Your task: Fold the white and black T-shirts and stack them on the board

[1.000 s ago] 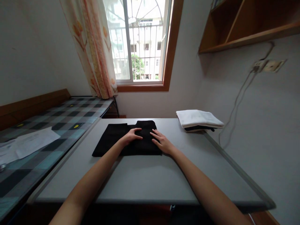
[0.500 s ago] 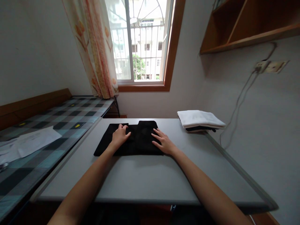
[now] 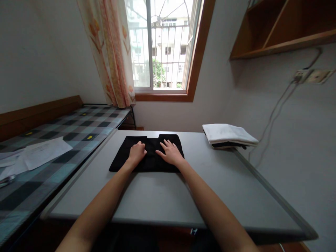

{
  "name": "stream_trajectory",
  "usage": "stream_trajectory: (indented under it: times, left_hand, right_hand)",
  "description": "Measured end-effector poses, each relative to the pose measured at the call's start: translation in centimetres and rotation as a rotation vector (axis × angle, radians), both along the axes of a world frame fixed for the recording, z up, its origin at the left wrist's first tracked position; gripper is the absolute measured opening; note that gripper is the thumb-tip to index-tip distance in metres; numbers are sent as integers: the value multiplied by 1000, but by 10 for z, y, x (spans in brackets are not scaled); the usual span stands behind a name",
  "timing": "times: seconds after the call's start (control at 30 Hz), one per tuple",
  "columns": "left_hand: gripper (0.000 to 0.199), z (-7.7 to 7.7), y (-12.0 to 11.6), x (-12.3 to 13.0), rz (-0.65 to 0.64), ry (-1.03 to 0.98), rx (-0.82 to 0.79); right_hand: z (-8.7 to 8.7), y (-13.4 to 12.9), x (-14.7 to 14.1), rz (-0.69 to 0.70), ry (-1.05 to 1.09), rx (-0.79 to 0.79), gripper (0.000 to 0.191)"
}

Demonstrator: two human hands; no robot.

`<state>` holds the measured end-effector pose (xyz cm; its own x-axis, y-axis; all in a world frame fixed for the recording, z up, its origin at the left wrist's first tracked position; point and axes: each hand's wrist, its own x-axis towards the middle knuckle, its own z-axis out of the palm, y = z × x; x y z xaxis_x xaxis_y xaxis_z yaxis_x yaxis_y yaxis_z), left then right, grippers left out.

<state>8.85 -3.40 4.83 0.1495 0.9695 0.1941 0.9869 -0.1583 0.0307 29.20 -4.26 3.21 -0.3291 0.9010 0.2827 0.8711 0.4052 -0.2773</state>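
Observation:
A folded black garment (image 3: 121,158) lies flat on the pale table, its left and right sides turned in toward the middle. My left hand (image 3: 137,153) rests on its left part, fingers curled in and closed on the cloth; the fingertips are partly hidden. On the right part, my right hand (image 3: 171,153) lies flat with its fingers spread and palm down on the fabric. What kind of garment it is cannot be made out.
The table (image 3: 157,199) has a raised edge strip along its right side. A folded stack of white and black clothes (image 3: 228,133) sits at the back right corner. Left of the table is a bed (image 3: 65,140) with papers (image 3: 44,155). A shelf (image 3: 283,45) hangs upper right.
My right hand has slid left from the garment's right edge onto its right part. The fingers of my left hand have curled in more. The view has shifted slightly.

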Motion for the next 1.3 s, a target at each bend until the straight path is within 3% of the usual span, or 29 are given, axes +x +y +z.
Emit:
stream_trajectory:
  times: [0.2, 0.43, 0.53, 0.63, 0.8, 0.97, 1.2, 1.3]
  left_hand:
    - [28, -3, 3, 4, -53, -98, 52]
    - [35, -5, -5, 15, -135, -216, 63]
    - [33, -3, -5, 18, -283, -387, 57]
    - [34, -5, -3, 21, -393, -543, -76]
    - [49, -10, -7, 25, -318, -589, -206]
    - [60, -11, -20, 37, -234, -540, -211]
    - [56, -15, -19, 44, -402, -805, -256]
    - [55, -12, -17, 42, -386, -926, -335]
  right_hand:
    - [-25, -2, -8, -11, -6, 19, 66]
    - [-9, 4, 9, 58, 365, 167, 39]
    - [-10, 11, 37, -72, 461, 254, 31]
    - [-20, 19, 66, -227, 455, 258, 30]
    - [-38, 27, 83, -305, 459, 172, 30]
    - [-41, 29, 78, -284, 448, 165, 29]
    - [-42, 29, 77, -282, 450, 161, 28]
    - [-41, 28, 77, -279, 454, 158, 28]
